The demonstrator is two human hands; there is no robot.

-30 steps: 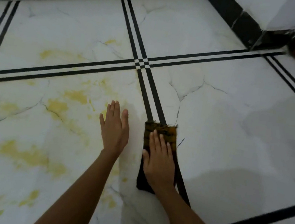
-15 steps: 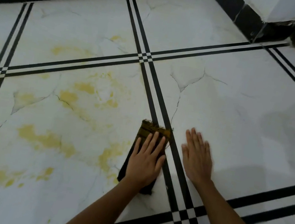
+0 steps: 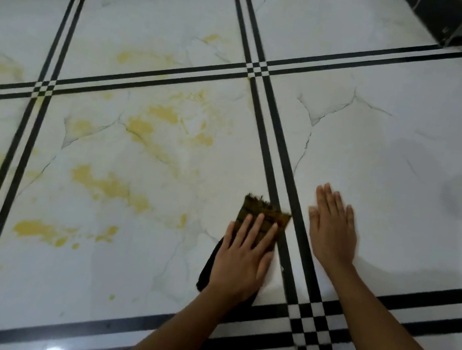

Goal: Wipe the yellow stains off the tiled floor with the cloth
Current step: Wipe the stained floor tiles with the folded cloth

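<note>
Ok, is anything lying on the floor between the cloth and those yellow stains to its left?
Nothing visible. The left hand presses the cloth flat, and only bare tile lies between it and the nearest yellow stains. The right hand rests flat across the black lines.

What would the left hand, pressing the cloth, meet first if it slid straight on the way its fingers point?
The left hand points up-frame, slightly right. Past the cloth edge, it would probably first cross the black double stripe between tiles; the nearest yellow stains lie off to its left.
</note>
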